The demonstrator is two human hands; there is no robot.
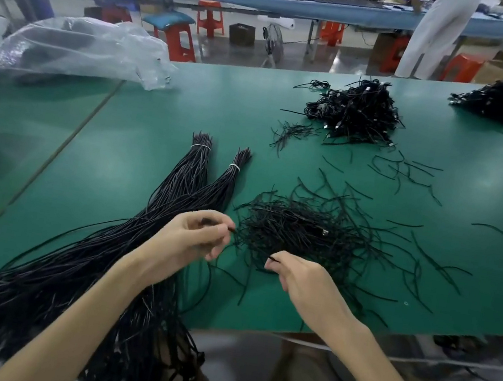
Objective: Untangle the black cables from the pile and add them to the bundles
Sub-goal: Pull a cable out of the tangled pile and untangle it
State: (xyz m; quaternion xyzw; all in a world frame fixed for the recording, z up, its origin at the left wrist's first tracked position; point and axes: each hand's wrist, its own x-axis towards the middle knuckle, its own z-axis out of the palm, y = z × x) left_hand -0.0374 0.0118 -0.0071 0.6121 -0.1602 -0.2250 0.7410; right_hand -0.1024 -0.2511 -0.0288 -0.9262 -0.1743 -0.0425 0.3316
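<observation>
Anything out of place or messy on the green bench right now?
Yes. Loose black ties lie scattered over the green table right of the tangled pile, away from any heap. The tied bundles spill off the near edge at left. Left hand and right hand each pinch a strand.

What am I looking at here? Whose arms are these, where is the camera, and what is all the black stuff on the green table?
There is no machine: a person wears a camera on the head, looking down at their own bare arms. The left hand and the right hand each pinch a thin black cable at the edge of the tangled pile just in front. On the left of the green table lie two long bundles of straightened cables, each tied near its far end with a white band. Farther back sit two more heaps of black cable and a clear plastic bag.
</observation>
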